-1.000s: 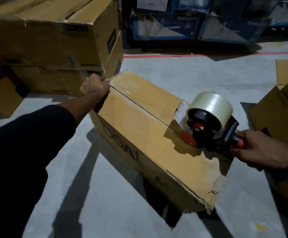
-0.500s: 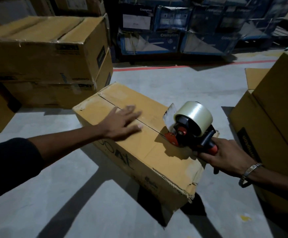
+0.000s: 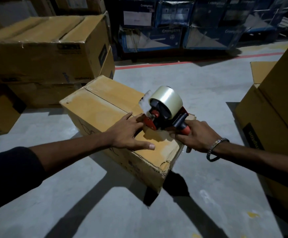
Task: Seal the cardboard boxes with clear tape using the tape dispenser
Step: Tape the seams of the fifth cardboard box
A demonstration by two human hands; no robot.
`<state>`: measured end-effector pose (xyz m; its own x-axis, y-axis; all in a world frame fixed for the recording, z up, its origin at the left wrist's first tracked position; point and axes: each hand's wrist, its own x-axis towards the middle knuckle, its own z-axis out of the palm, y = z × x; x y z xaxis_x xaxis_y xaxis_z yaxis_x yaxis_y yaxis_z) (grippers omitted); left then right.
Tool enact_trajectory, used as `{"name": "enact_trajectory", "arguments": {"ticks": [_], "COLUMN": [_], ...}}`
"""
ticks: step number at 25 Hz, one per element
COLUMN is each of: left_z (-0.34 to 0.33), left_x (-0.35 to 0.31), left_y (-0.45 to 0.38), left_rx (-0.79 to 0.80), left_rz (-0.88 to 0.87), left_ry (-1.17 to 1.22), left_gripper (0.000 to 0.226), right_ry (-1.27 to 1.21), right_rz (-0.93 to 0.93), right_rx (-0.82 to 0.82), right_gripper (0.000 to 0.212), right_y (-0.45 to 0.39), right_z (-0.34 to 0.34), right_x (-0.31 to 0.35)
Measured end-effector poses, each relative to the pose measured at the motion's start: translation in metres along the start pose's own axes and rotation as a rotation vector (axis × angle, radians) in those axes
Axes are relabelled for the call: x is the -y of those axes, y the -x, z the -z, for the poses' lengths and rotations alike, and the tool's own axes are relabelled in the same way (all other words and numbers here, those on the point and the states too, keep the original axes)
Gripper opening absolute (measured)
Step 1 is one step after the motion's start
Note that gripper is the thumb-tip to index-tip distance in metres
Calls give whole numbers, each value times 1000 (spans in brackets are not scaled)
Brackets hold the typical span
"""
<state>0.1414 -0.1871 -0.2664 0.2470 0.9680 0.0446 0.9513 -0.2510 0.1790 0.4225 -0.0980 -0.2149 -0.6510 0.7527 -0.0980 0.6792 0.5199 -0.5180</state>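
Now | brown cardboard box [image 3: 105, 107] on grey floor [image 3: 191, 86] | left hand [image 3: 128, 133] flat, fingers spread on lid | right hand [image 3: 197, 136] clenched round red-and-black tape dispenser [image 3: 163, 109] handle, near end | box likely stiff, scuffed; dispenser light, grip handle.

Tan box [image 3: 105, 107] with a dark seam line and black scrawl on its side; dispenser [image 3: 158, 117] black with red plate and red-tipped handle, carrying a pale clear tape roll [image 3: 165, 98]; grey floor [image 3: 182, 78] crossed by a red stripe [image 3: 157, 65]; blue-and-white cartons [image 3: 157, 36] behind; black sleeve [image 3: 11, 177]; silver bracelet [image 3: 217, 143]
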Motion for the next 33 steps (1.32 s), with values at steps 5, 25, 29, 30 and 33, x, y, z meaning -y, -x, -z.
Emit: {"name": "enact_trajectory", "arguments": {"ticks": [5, 25, 29, 30, 33], "left_z": [5, 2, 2, 2, 2], "left_x": [-2, 2, 2, 1, -19], "left_y": [1, 4, 7, 7, 3], "left_rx": [18, 34, -18, -40, -29], "left_rz": [8, 34, 33, 33, -54], "left_ry": [35, 7, 49, 58, 39], "left_gripper": [102, 106, 91, 88, 86], "right_ry": [18, -184, -200, -202, -200], "right_rz": [-2, -134, -178, -188, -193], "right_rx": [79, 81, 100, 95, 48], "right_gripper": [27, 22, 22, 22, 22], "right_y": [13, 106, 98, 96, 95], "right_z": [12, 7, 5, 1, -10], "right_x": [-5, -63, -70, -72, -76]}}
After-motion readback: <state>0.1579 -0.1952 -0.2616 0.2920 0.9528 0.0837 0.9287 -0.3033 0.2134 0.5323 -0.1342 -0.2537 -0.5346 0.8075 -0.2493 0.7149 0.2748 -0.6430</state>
